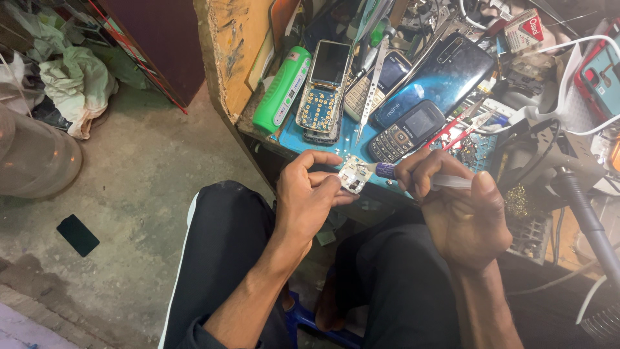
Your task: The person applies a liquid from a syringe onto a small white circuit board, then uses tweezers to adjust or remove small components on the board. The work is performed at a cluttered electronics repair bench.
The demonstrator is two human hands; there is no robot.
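Note:
My left hand (309, 194) pinches a small white phone part with a circuit board (353, 175), held just in front of the workbench edge. My right hand (462, 207) grips a toothbrush-like brush (413, 176) with a blue neck and clear handle; its bristle end touches the white part. Both hands hover above my lap, in black trousers.
The cluttered blue-topped workbench (352, 139) holds a green cylindrical torch (281, 89), an opened keypad phone (321, 87), a dark keypad phone (407, 131), a black smartphone (438, 75), tweezers (372, 87), red-handled tools and white cables. A flat black object (77, 234) lies on the concrete floor at left.

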